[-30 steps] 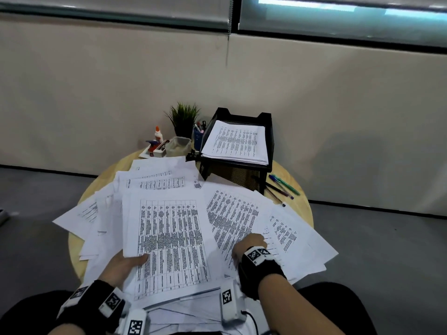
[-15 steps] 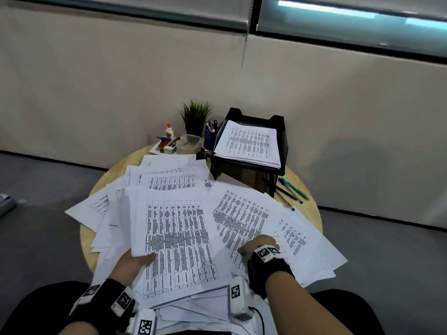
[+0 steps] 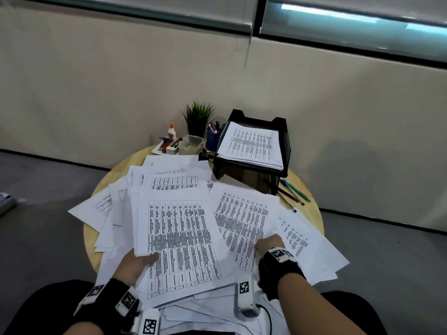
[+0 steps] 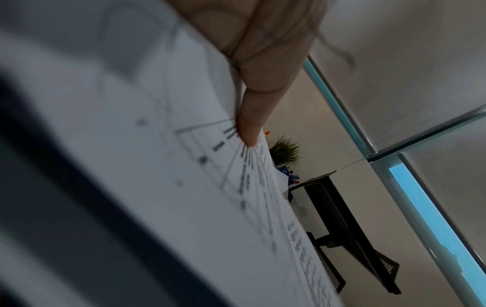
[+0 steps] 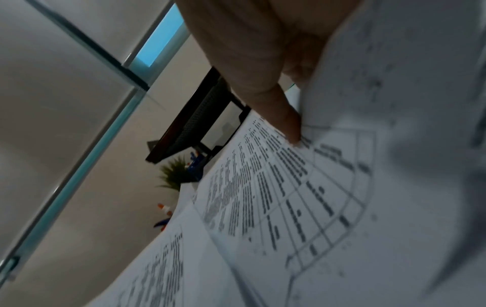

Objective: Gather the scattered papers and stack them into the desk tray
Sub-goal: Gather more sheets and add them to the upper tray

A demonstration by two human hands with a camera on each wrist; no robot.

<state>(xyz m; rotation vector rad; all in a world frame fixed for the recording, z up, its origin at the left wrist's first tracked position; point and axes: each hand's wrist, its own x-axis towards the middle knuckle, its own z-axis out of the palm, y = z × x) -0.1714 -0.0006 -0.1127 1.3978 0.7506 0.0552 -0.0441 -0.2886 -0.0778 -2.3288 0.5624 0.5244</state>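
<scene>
Several printed sheets of paper [image 3: 179, 238] lie fanned over the round wooden table [image 3: 312, 209]. My left hand [image 3: 135, 262] pinches the near left edge of the top sheet, its thumb [image 4: 252, 122] pressed on the print. My right hand [image 3: 269, 245] grips the sheets at the near right, with the thumb [image 5: 286, 120] on top and the fingers under the paper. The black mesh desk tray [image 3: 283, 131] stands at the table's far right, holding a stack of printed sheets [image 3: 251, 146]. It appears side-on as the tray [image 4: 339, 218] and the tray [image 5: 194, 120] in the wrist views.
A small plant [image 3: 198, 117], a glue bottle [image 3: 171, 131], a clear box [image 3: 191, 143] and a blue pen cup [image 3: 212, 139] stand behind the papers. Pens [image 3: 292, 192] lie right of the tray. A wall is close behind; grey floor surrounds the table.
Both hands keep their hold on the papers and have hardly moved. The head view has tilted down and to the left, so the table and tray sit lower and further right in the picture.
</scene>
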